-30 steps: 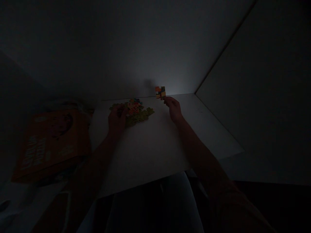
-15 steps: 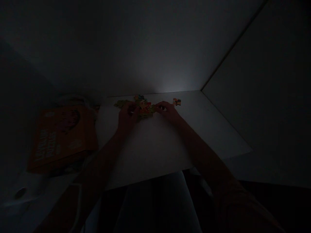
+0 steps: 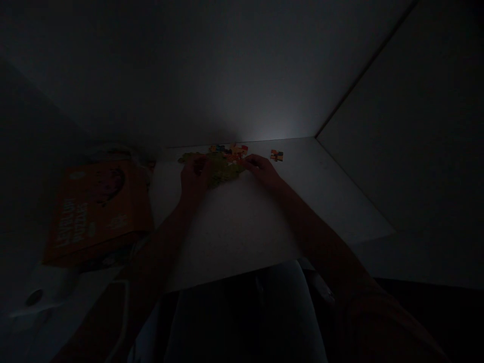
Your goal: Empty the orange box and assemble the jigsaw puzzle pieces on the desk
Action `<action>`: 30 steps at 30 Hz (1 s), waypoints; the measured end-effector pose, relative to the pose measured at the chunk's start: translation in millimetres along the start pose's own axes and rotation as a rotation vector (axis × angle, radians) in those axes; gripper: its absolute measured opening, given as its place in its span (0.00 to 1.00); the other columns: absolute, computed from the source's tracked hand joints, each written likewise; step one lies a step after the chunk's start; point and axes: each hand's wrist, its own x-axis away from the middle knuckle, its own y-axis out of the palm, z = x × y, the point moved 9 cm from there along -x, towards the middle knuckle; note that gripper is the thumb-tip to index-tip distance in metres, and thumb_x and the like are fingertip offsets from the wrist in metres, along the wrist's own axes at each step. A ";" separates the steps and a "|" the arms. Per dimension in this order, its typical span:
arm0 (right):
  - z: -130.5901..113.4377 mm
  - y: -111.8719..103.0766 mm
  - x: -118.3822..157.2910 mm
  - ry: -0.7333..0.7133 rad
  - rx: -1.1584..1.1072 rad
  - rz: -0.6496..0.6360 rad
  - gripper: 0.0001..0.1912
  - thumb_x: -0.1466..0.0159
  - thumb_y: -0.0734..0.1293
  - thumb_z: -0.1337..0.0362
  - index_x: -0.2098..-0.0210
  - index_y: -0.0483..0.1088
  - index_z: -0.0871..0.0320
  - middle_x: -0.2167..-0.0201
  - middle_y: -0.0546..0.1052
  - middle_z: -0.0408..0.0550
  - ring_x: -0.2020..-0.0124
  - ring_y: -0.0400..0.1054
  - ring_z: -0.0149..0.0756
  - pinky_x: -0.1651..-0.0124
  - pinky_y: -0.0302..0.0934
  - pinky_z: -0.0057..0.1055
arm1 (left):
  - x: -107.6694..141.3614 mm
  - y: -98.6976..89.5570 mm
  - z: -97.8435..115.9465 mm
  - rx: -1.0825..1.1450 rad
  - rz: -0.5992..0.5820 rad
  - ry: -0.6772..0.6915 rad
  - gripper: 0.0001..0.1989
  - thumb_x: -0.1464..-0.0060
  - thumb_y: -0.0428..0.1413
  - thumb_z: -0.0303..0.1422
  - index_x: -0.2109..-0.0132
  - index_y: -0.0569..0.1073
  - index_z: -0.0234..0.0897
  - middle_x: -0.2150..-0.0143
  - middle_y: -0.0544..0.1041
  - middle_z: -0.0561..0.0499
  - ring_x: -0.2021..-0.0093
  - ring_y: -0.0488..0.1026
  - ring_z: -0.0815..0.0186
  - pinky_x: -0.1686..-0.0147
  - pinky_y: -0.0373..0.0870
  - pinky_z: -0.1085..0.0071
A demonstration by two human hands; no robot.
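Note:
Several joined puzzle pieces, mostly green [image 3: 223,171], lie on the white table top between my hands. Red and orange pieces [image 3: 238,150] sit at their far right side. My left hand [image 3: 195,174] rests with bent fingers at the left part of the green pieces; whether it grips one is too dark to tell. My right hand [image 3: 260,169] has its thumb and forefinger pressed together at the right edge of the red and orange pieces. A separate small puzzle piece [image 3: 277,155] lies to the right, beyond my right hand.
An orange puzzle box [image 3: 98,206] stands at the left, with a clear plastic bag [image 3: 117,148] behind it. The white table [image 3: 238,237] meets a pale wall at its far edge. My legs are below the near edge.
The red and orange part has shifted away toward the wall, and more of the green pieces shows flat on the table. My left hand has moved slightly left.

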 end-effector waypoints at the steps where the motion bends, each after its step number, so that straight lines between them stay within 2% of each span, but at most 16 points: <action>1: 0.8 -4.3 -1.2 0.011 -0.019 0.025 0.35 0.34 0.72 0.22 0.61 0.78 0.48 0.58 0.84 0.49 0.54 0.76 0.48 0.44 0.72 0.47 | -1.4 -2.8 -2.0 0.011 0.021 -0.007 0.30 0.37 0.70 0.63 0.47 0.79 0.44 0.52 0.86 0.45 0.55 0.84 0.57 0.56 0.85 0.60; 3: 1.9 -10.1 -2.6 0.017 -0.044 0.052 0.36 0.35 0.72 0.21 0.61 0.76 0.49 0.60 0.83 0.49 0.54 0.76 0.48 0.45 0.72 0.47 | -3.7 -6.3 -6.6 0.024 0.050 -0.025 0.33 0.39 0.69 0.67 0.47 0.77 0.44 0.51 0.85 0.45 0.55 0.84 0.57 0.58 0.85 0.60; 6: 1.8 -11.9 -2.2 0.001 -0.032 0.042 0.34 0.33 0.73 0.24 0.62 0.75 0.49 0.61 0.81 0.48 0.55 0.75 0.46 0.45 0.71 0.46 | -3.9 -7.0 -9.4 0.008 0.061 -0.025 0.36 0.39 0.68 0.70 0.46 0.75 0.44 0.50 0.83 0.45 0.53 0.83 0.57 0.56 0.84 0.61; 9: -1.4 -7.4 1.2 -0.031 0.001 0.005 0.33 0.31 0.72 0.25 0.61 0.76 0.49 0.61 0.81 0.48 0.57 0.73 0.46 0.47 0.70 0.46 | -0.4 -3.0 -2.9 0.002 0.026 0.016 0.35 0.36 0.68 0.66 0.40 0.74 0.44 0.49 0.82 0.45 0.53 0.83 0.59 0.55 0.84 0.62; 12: -6.6 4.6 6.4 -0.069 0.053 -0.076 0.32 0.29 0.72 0.27 0.60 0.78 0.50 0.59 0.82 0.49 0.56 0.74 0.46 0.46 0.70 0.45 | 4.0 6.0 7.3 0.002 -0.075 0.054 0.31 0.33 0.69 0.58 0.36 0.75 0.45 0.49 0.84 0.46 0.56 0.83 0.60 0.57 0.82 0.63; 16: -6.9 15.1 9.7 -0.069 0.093 -0.130 0.29 0.28 0.72 0.31 0.61 0.78 0.51 0.61 0.82 0.49 0.58 0.72 0.44 0.48 0.68 0.44 | 6.8 16.2 15.5 -0.041 -0.184 0.077 0.24 0.33 0.68 0.54 0.42 0.82 0.43 0.46 0.87 0.43 0.57 0.83 0.61 0.62 0.79 0.67; 20: -1.0 11.7 7.6 -0.029 0.071 -0.094 0.27 0.28 0.71 0.33 0.60 0.77 0.51 0.60 0.83 0.49 0.59 0.71 0.43 0.50 0.67 0.43 | 7.5 19.2 17.8 0.010 -0.193 0.052 0.26 0.35 0.67 0.57 0.44 0.84 0.42 0.44 0.88 0.42 0.55 0.85 0.60 0.60 0.82 0.67; 22: 0.8 9.3 7.4 -0.017 0.087 -0.078 0.28 0.28 0.71 0.33 0.60 0.78 0.52 0.60 0.83 0.49 0.60 0.71 0.43 0.51 0.66 0.43 | 9.1 22.3 17.4 0.036 -0.219 0.020 0.27 0.36 0.68 0.59 0.44 0.85 0.42 0.48 0.89 0.43 0.59 0.84 0.61 0.63 0.81 0.68; 25: 0.4 11.8 8.5 -0.043 0.186 -0.140 0.29 0.26 0.71 0.32 0.57 0.81 0.53 0.62 0.82 0.49 0.60 0.72 0.43 0.50 0.66 0.43 | 10.6 24.6 15.0 0.001 -0.247 -0.014 0.24 0.39 0.71 0.56 0.49 0.83 0.42 0.63 0.84 0.49 0.69 0.78 0.65 0.72 0.71 0.71; 27: 1.1 4.9 8.1 -0.070 0.271 -0.142 0.30 0.25 0.71 0.31 0.54 0.83 0.53 0.59 0.83 0.50 0.58 0.74 0.44 0.47 0.67 0.44 | 9.0 21.4 13.4 -0.017 -0.211 -0.011 0.21 0.41 0.71 0.53 0.54 0.82 0.42 0.66 0.82 0.51 0.71 0.76 0.66 0.74 0.69 0.71; 28: 3.3 -5.8 6.9 -0.066 0.326 -0.093 0.29 0.24 0.71 0.32 0.50 0.84 0.52 0.55 0.84 0.52 0.56 0.76 0.45 0.43 0.68 0.45 | 7.4 18.5 13.0 -0.013 -0.178 -0.001 0.20 0.42 0.71 0.52 0.55 0.81 0.41 0.64 0.83 0.50 0.70 0.76 0.66 0.73 0.70 0.71; 30: 14.0 -42.9 6.0 0.024 0.481 0.112 0.27 0.23 0.72 0.37 0.42 0.84 0.52 0.44 0.84 0.57 0.48 0.78 0.50 0.35 0.67 0.52 | 4.1 12.3 11.7 -0.004 -0.111 0.020 0.20 0.43 0.71 0.51 0.55 0.80 0.41 0.59 0.85 0.48 0.67 0.78 0.66 0.70 0.74 0.70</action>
